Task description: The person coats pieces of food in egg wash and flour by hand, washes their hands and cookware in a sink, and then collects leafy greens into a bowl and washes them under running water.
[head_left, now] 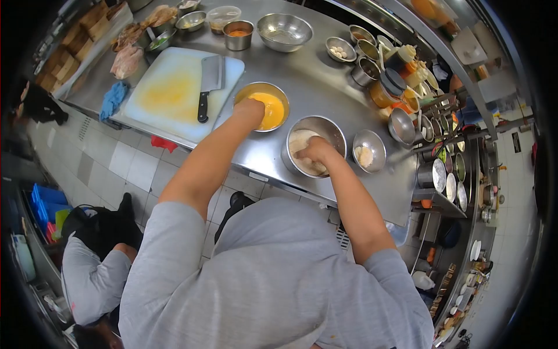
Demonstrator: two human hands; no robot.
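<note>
My left hand [251,111] reaches down into a metal bowl [237,95] of yellow liquid that looks like beaten egg [274,110]. Its fingers are hidden behind the back of the hand and in the liquid. In a deeper metal bowl [335,129] to the right, my right hand [315,151] is dipped into pale crumbs or flour [301,139]. The right fingers are bent together into the crumbs; what they hold, if anything, is covered. Beside that bowl, a smaller metal bowl [375,141] contains a pale, crumb-coated lump [364,156].
A cleaver [213,75] lies on a stained white cutting board [174,70] at left. Along the back stand several metal bowls, including a wide one [285,29]. Sauce bottles [407,64] and stacked pans crowd the right side. Another person [96,273] is low at left behind me.
</note>
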